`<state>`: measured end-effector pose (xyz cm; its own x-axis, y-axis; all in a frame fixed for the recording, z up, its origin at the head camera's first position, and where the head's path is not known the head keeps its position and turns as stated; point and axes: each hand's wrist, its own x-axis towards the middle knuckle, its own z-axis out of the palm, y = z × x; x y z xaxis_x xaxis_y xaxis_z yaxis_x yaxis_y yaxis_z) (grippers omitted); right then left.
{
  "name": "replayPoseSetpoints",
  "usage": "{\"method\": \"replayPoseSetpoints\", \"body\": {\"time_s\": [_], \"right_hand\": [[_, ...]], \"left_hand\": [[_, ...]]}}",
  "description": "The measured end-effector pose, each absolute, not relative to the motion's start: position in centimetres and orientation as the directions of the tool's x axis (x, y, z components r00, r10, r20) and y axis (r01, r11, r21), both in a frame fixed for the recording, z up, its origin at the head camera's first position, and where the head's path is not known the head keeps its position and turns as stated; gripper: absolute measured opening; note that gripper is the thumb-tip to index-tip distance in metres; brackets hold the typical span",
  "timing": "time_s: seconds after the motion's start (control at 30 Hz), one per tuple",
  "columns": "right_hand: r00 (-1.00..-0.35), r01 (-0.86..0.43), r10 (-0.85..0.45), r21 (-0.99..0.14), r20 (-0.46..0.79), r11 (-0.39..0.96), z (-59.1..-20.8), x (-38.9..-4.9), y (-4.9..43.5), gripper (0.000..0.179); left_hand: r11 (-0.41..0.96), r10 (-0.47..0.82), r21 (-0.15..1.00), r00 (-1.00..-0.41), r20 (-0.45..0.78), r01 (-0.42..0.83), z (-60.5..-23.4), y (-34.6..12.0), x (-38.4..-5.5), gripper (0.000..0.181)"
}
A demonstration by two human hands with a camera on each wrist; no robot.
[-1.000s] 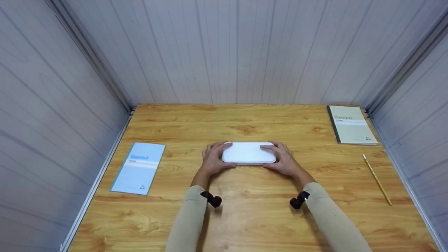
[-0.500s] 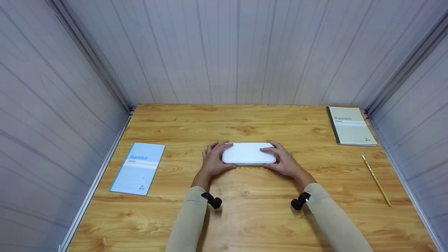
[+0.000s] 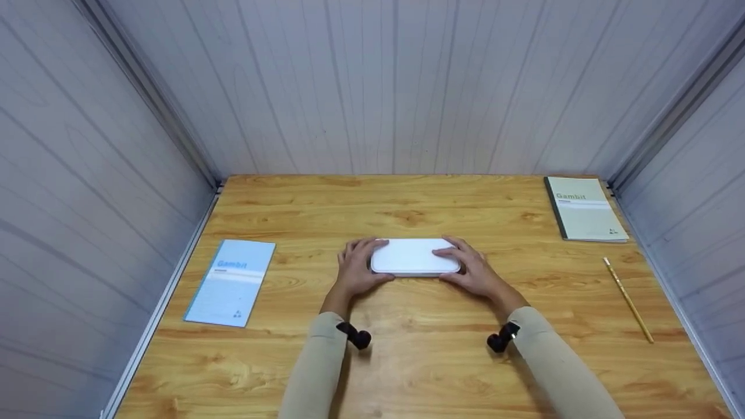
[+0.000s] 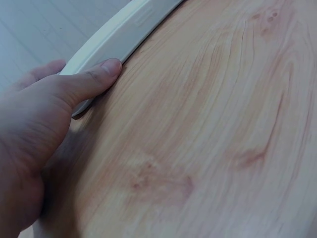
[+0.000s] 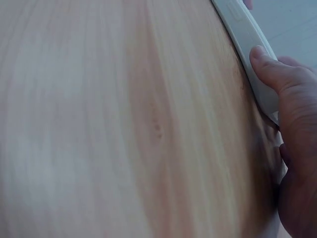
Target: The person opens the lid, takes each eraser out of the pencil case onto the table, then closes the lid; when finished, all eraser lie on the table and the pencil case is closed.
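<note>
White box (image 3: 407, 260) is gripped at both ends by left hand (image 3: 356, 269) and right hand (image 3: 474, 272); apparently not yet lifted.

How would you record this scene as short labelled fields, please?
Left hand: grips left end of white case
Right hand: grips right end of white case
Blue notebook: on wooden table, left of both hands
Cream notebook: at the table's far right corner
Pencil: right side, nearer the person than cream notebook
</note>
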<state>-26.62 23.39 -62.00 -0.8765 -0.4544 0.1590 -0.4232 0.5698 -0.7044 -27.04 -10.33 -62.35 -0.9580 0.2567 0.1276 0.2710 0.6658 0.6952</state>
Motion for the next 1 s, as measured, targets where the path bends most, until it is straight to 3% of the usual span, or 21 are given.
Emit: {"method": "replayPoseSetpoints", "body": {"time_s": [0.47,1.0], "right_hand": [[-0.869,-0.433,-0.471,-0.69,0.15,0.58,-61.65,-26.44,23.28,0.047],[-0.86,-0.458,-0.479,-0.68,0.176,0.572,-61.98,-26.46,23.3,0.048]], "left_hand": [[0.666,0.264,0.703,-0.96,0.093,0.251,-62.29,-9.95,-27.61,0.091],[0.719,0.257,0.639,-0.959,0.123,0.274,-62.53,-9.63,-27.38,0.087]]}}
